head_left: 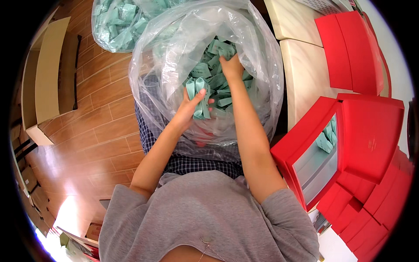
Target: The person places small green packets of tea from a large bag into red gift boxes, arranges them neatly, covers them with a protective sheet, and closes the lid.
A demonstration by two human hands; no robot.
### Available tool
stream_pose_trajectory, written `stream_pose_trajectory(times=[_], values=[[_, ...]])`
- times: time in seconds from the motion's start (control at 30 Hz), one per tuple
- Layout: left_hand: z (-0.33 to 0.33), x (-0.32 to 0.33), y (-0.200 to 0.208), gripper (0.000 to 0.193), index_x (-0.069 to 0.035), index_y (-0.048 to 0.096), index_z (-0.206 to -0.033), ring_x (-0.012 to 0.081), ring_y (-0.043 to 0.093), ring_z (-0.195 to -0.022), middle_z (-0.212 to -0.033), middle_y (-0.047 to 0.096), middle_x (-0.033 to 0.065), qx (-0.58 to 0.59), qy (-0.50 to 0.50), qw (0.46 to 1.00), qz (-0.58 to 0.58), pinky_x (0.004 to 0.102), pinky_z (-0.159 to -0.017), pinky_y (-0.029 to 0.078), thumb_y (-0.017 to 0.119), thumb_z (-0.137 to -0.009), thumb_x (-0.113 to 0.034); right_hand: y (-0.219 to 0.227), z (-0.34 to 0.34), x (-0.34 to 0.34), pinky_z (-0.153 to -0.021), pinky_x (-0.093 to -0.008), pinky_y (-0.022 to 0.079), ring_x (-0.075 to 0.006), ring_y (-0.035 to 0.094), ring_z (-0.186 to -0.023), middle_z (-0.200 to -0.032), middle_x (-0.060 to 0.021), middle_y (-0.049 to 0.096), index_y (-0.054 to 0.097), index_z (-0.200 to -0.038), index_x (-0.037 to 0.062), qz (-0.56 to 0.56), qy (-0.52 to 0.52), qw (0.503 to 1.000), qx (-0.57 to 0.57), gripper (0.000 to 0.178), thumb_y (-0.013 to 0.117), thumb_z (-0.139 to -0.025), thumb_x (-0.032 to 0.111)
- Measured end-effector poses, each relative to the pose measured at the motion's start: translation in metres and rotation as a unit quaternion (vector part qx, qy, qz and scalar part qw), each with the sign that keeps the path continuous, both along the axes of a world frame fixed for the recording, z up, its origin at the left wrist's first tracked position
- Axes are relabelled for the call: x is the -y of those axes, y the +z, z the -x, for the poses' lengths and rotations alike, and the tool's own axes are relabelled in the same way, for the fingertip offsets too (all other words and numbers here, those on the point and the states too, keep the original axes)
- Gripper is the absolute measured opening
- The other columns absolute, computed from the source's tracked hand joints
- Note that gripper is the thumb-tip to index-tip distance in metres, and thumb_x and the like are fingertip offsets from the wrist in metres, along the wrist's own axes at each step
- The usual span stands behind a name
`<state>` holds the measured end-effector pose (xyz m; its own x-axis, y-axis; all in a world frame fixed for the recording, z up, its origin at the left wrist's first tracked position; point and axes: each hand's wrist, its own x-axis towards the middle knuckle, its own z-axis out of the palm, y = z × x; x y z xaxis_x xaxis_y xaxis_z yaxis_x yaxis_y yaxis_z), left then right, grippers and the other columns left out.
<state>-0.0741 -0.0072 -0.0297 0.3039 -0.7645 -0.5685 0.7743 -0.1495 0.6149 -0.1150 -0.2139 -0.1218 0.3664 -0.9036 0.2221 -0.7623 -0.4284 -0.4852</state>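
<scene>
A large clear plastic bag (150,56) stands wide open in front of me, with many small pale-green packets (216,81) heaped inside. Several green packets (200,94) sit upright side by side in my left hand (190,107), the thumb pressed across their front. Deeper in the bag, my right hand (232,69) reaches into the heap, its fingers curled at a green packet (225,49); the fingertips are partly hidden. To the right, an open red box (301,131) holds a few of the same packets (327,137) at the far end of its silvery inside.
Another clear bag of green packets (120,26) lies at the far left. An open cardboard carton (52,72) stands on the wood-look floor (102,126). Red boxes (362,222) are stacked at the lower right, and more red lids (349,50) rest on a cream padded surface (301,78).
</scene>
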Motion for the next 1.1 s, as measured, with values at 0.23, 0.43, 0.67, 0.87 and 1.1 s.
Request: stream_pose_trajectory(times=[0.23, 0.43, 0.67, 0.87, 1.1], values=[[-0.019, -0.01, -0.008, 0.052, -0.01, 0.049, -0.125, 0.0207, 0.061, -0.094, -0.104, 0.064, 0.0082, -0.184, -0.01, 0.983, 0.021, 0.0359, -0.073, 0.051, 0.054, -0.091, -0.05, 0.096, 0.056, -0.102, -0.086, -0.0333, 0.05, -0.0296, 0.054, -0.111, -0.134, -0.0162, 0.042, 0.044, -0.129, 0.0045, -0.085, 0.24, 0.944, 0.209, 0.067, 0.06, -0.067, -0.016], [-0.019, -0.006, 0.01, 0.055, -0.007, 0.041, -0.133, 0.0189, 0.057, -0.105, -0.118, 0.057, 0.0077, -0.143, -0.039, 0.988, 0.028, 0.0338, -0.086, 0.048, 0.061, -0.091, -0.036, 0.141, 0.098, -0.129, -0.104, -0.0406, 0.037, -0.0332, 0.046, -0.125, -0.132, -0.0167, 0.049, 0.043, -0.137, 0.0054, -0.127, 0.387, 0.907, 0.103, 0.068, 0.051, -0.071, -0.01], [0.006, -0.01, 0.084, 0.087, -0.006, 0.023, -0.143, 0.0243, 0.048, -0.119, -0.129, 0.046, 0.012, 0.215, -0.031, 0.956, 0.196, 0.0372, -0.1, 0.04, 0.074, -0.079, -0.035, 0.183, 0.105, -0.143, -0.105, -0.0362, 0.033, -0.0212, 0.047, -0.121, -0.132, -0.0131, 0.05, 0.038, -0.139, 0.0021, -0.479, 0.095, 0.776, 0.399, 0.047, 0.05, -0.096, 0.015], [0.031, -0.008, 0.117, 0.1, -0.007, 0.016, -0.146, 0.036, 0.031, -0.133, -0.132, 0.043, 0.0183, 0.456, -0.049, 0.825, 0.33, 0.0498, -0.112, 0.018, 0.076, -0.074, -0.043, 0.222, 0.14, -0.149, -0.097, -0.0298, 0.039, -0.0136, 0.048, -0.112, -0.123, -0.0064, 0.054, 0.043, -0.134, -0.001, -0.553, 0.218, 0.674, 0.438, 0.057, 0.05, -0.096, 0.041], [0.064, 0.006, 0.126, 0.102, -0.005, 0.023, -0.144, 0.0369, 0.037, -0.127, -0.132, 0.045, 0.0193, 0.563, -0.174, 0.694, 0.413, 0.0554, -0.109, 0.018, 0.072, -0.07, -0.056, 0.326, 0.231, -0.138, -0.083, -0.0294, 0.043, -0.0171, 0.056, -0.096, -0.102, -0.0074, 0.058, 0.056, -0.114, 0.0002, -0.389, 0.245, 0.83, 0.314, 0.058, 0.082, -0.071, 0.029]])
